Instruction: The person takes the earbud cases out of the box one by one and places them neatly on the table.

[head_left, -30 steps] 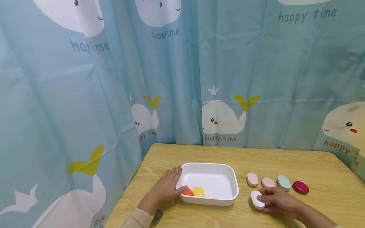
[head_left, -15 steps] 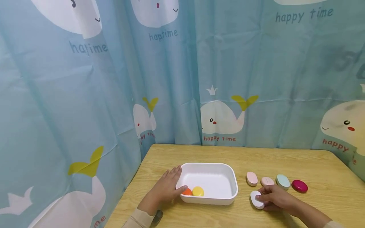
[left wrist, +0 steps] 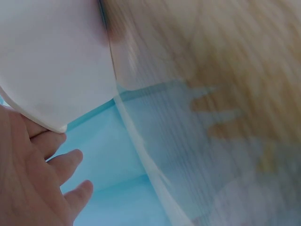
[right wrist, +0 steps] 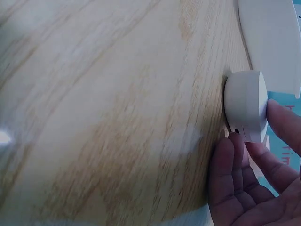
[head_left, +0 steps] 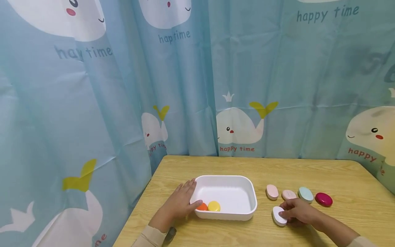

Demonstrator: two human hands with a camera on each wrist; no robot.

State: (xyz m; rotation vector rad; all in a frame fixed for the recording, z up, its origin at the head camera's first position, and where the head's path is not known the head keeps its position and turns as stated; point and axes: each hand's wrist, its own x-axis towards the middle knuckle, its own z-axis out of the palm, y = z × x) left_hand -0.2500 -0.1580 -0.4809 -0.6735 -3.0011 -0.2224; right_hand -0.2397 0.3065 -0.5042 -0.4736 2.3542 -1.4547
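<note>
A white oval case (head_left: 279, 216) lies in front of several coloured ones, right of the white tray (head_left: 234, 216). My right hand (head_left: 300, 212) pinches it, thumb on its top face and fingertips at its side. In the right wrist view the case (right wrist: 242, 104) is close on the tabletop, a small dark notch showing near the fingers. My left hand (head_left: 180, 202) rests against the tray's left end, fingers fairly straight along the outside and thumb over the rim. Inside the tray, an orange round piece (head_left: 202, 207) sits partly behind that thumb, beside a yellow one (head_left: 214, 206).
Behind the right hand, a pink case (head_left: 272, 192), a paler pink one (head_left: 288, 195), a mint one (head_left: 305, 195) and a magenta one (head_left: 324, 199) form a row on the wooden table (head_left: 222, 166). A blue whale-print curtain (head_left: 191, 85) hangs along the table's back and left.
The head view has shifted slightly. The right hand stays at the white case, its lower fingers now less visible beneath the hand. The left hand keeps its place on the tray.
</note>
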